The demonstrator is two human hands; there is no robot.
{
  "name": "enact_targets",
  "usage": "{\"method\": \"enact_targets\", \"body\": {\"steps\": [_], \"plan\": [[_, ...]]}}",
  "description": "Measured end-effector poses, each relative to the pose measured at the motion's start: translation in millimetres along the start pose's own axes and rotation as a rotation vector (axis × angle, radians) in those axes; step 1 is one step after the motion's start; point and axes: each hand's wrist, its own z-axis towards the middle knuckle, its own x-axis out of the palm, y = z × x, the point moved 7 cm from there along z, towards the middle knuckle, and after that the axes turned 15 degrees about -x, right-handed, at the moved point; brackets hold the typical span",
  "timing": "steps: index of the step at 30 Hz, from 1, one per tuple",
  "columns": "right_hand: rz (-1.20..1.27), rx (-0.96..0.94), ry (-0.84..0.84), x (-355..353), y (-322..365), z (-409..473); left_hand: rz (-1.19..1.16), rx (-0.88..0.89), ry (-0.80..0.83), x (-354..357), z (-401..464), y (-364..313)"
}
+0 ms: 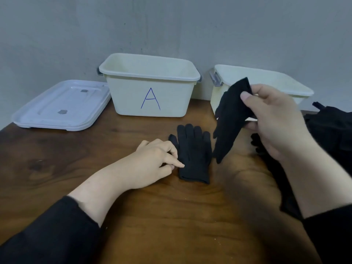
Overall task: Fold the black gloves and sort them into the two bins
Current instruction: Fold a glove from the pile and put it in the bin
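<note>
One black glove (193, 153) lies flat on the wooden table (95, 168), fingers pointing away from me. My left hand (156, 161) rests at its left edge, a fingertip touching the cuff side, its other fingers loosely curled. My right hand (274, 119) holds a second black glove (230, 119) up in the air by its cuff, fingers hanging down over the table. Behind stand two cream bins: the bin marked A (133, 100) in the middle and a second bin (266, 79) to the right, partly hidden by the raised glove.
A pile of more black gloves (331, 126) lies at the right edge of the table, behind my right hand. Stacked white lids (62, 105) lie at the back left. A grey wall closes off the back.
</note>
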Motion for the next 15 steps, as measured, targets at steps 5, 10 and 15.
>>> {"method": "enact_targets", "body": {"steps": [5, 10, 15], "plan": [[-0.217, 0.013, 0.373, 16.5, 18.9, 41.1, -0.142, -0.084, -0.224, -23.3, -1.8, 12.2], [-0.503, -0.107, 0.369, 23.2, 30.2, 76.9, -0.235, -0.157, -0.342, -29.9, -1.6, 21.1], [-0.599, -0.365, 0.247, 29.0, 46.8, 71.5, -0.236, -0.187, -0.428, -40.6, -3.8, 23.0]]}}
